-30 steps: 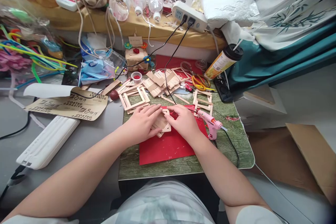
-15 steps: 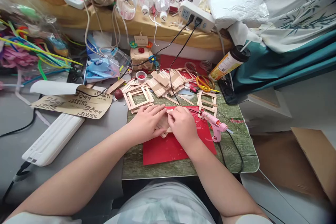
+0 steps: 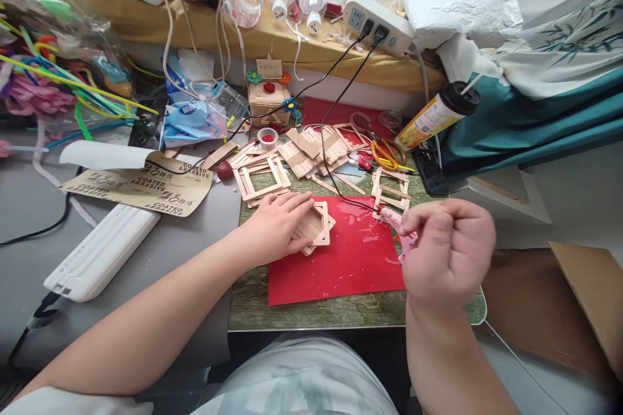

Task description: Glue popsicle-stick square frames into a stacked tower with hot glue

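Note:
My left hand [image 3: 282,225] lies flat with fingers stretched over a small stack of square craft-stick frames [image 3: 321,233], its thumb at the lower edge. The hand covers the stack's left part. Beneath is a sheet of red paper [image 3: 341,275]. My right hand [image 3: 448,253] is raised at the right, apart from the frames, its fingers curled and pinched together. Whatever it may hold is too small or hidden to make out. Behind it, partly covered, lies a pink hot glue gun [image 3: 393,219].
Other stick frames [image 3: 263,181] and a pile of craft sticks [image 3: 316,152] lie behind the paper. Scissors [image 3: 387,152] and a drink cup [image 3: 440,115] stand farther right. A black cord [image 3: 325,142] crosses the table. Sandpaper [image 3: 146,191] and a white power bank-like bar [image 3: 102,253] lie left.
My right hand has left the stick frames and moved right and up, in front of the glue gun. My left hand has stayed on the frames. The view has shifted slightly.

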Tool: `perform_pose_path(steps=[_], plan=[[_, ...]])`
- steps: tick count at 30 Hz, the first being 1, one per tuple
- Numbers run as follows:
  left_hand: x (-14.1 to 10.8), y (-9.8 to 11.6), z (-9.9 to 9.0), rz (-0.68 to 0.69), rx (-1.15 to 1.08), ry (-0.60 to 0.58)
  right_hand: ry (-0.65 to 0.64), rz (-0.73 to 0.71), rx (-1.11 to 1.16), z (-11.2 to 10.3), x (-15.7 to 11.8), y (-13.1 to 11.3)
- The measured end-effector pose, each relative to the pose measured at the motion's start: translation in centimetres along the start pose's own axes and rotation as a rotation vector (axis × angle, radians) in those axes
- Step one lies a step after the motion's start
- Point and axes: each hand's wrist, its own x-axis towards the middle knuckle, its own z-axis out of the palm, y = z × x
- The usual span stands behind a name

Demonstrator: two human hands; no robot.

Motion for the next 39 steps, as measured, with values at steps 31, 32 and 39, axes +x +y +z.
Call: perform_pose_path(steps=[31,32,39], plan=[[-1.1,-2.6,-3.3,-0.065,-0.197,0.092,-0.758,-0.058,-0.057,3.5,-2.8,8.1],[-1.3,-3.2,-3.7,-0.059,-0.203,0.086,-0.74,-0.048,-0.049,3.4,-2.7,8.1],[-1.7,-3.7,-3.8,0.015,-0.156,-0.03,-0.88,0.006,-0.024,2.8,-2.3,8.1]])
